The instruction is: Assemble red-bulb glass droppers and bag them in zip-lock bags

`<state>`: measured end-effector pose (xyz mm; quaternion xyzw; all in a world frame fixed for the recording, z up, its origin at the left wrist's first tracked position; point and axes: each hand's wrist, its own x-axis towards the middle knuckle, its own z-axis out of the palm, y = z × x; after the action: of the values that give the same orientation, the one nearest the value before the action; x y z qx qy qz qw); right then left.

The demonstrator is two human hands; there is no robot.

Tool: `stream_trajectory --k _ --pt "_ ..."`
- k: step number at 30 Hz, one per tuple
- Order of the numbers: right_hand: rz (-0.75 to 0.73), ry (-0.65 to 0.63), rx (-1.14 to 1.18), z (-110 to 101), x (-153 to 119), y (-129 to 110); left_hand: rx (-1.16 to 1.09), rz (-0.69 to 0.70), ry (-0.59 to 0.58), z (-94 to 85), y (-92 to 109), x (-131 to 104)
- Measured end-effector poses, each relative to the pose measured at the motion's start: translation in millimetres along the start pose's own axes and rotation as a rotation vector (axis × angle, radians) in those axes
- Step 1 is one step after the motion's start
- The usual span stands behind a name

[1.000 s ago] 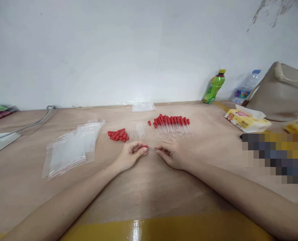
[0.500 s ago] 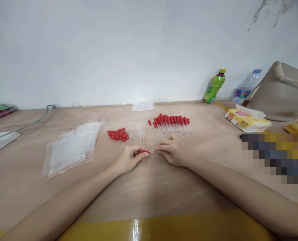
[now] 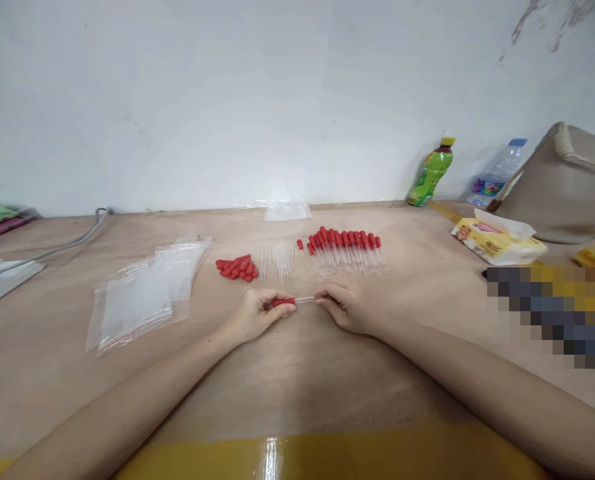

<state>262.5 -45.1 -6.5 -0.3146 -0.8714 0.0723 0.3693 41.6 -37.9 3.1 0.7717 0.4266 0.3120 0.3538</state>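
Note:
Between thumb and fingers, my left hand (image 3: pixel 263 311) pinches a red rubber bulb (image 3: pixel 282 302). A thin clear tube (image 3: pixel 305 299) runs from the bulb's right end to the fingertips of my right hand (image 3: pixel 341 307), which are closed on its far end. Behind my left hand lies a pile of loose red bulbs (image 3: pixel 237 267), with a row of clear tubes (image 3: pixel 276 261) beside it. Several tubes with red bulbs on them (image 3: pixel 347 250) lie side by side behind my right hand.
Clear zip bags (image 3: pixel 135 303) lie at the left, near a grey cable (image 3: pixel 85 238). Another bag (image 3: pixel 287 212) is by the wall. At the right are a green bottle (image 3: pixel 431 175), a clear bottle (image 3: pixel 497 175), a tissue pack (image 3: pixel 497 241) and a grey bag (image 3: pixel 552 187).
My right hand's fingers have drawn a little to the right and curled more, so more of the clear tube shows between the hands. My left hand still holds the red bulb.

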Motion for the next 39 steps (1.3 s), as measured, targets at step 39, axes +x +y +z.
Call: stream_trajectory --k 39 --pt "0.344 -0.476 0.226 -11 24 -19 0.169 0.221 0.066 -4.2 -5 0"
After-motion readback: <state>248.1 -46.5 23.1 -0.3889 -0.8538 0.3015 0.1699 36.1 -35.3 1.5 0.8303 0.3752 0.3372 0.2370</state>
